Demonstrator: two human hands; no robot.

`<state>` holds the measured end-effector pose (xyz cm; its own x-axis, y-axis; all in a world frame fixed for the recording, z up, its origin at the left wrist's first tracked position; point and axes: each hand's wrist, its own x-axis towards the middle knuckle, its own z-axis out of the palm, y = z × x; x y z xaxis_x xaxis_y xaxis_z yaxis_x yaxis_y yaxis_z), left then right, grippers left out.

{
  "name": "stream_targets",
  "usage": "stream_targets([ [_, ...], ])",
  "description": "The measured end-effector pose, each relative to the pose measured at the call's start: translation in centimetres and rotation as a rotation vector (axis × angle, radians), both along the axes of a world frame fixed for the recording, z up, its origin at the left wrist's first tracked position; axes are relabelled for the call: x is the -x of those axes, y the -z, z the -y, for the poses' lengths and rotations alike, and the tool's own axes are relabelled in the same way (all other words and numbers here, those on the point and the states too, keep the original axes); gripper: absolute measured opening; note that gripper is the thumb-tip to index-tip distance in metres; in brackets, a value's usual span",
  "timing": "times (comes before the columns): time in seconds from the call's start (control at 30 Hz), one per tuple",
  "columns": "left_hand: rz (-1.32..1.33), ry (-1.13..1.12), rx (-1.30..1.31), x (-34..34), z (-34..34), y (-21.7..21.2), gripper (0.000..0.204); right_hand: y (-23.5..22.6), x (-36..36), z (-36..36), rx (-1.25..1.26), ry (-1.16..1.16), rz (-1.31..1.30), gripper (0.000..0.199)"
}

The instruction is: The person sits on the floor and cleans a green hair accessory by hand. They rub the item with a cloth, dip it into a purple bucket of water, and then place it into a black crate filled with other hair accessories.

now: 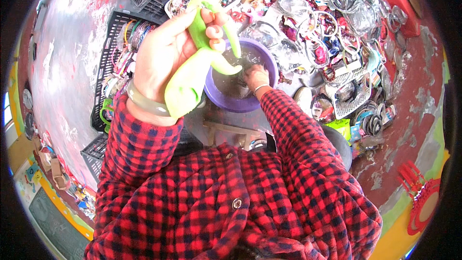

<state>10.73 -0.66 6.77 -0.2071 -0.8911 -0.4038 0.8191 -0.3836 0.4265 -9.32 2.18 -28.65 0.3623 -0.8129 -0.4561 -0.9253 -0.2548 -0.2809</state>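
Raised at the left of the basin, my left hand (161, 50) is closed around a soft lime-green piece (186, 84) with long pointed ends. Its wide end hangs down over my wrist and bangle, and its other ends stick out past my fingers. My right hand (256, 77) reaches down into a purple basin (240, 106) of murky greyish water. The fingers of that hand are partly under the water, so what they touch is hidden.
Left of the basin stands a black crate (100, 77) of colourful bands. Beyond it is a white basket (178, 2) of small trinkets. A large heap of bagged bracelets and accessories (327, 33) covers the right side, with a white perforated tray (351, 103) among it.
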Motion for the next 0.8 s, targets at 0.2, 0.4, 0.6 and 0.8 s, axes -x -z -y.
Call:
stream_targets([
  [0.2, -0.004, -0.003, 0.006, 0.5, 0.3, 0.1, 0.023, -2.1, -1.9, -1.4, -0.259, -0.139, -0.125, 0.072],
  [0.4, -0.006, 0.016, -0.018, 1.0, 0.6, 0.1, 0.023, 7.5, 0.1, -4.4, -0.489, -0.102, -0.075, 0.052],
  [0.6, -0.091, 0.024, 0.056, 0.6, 0.0, 1.0, 0.022, 1.3, 1.2, -0.9, -0.832, 0.708, 0.496, 0.039],
  [0.8, -0.133, 0.095, 0.152, 1.6, 0.5, 1.2, 0.021, -3.0, 1.5, -0.5, -0.943, 1.055, 1.334, 0.036],
])
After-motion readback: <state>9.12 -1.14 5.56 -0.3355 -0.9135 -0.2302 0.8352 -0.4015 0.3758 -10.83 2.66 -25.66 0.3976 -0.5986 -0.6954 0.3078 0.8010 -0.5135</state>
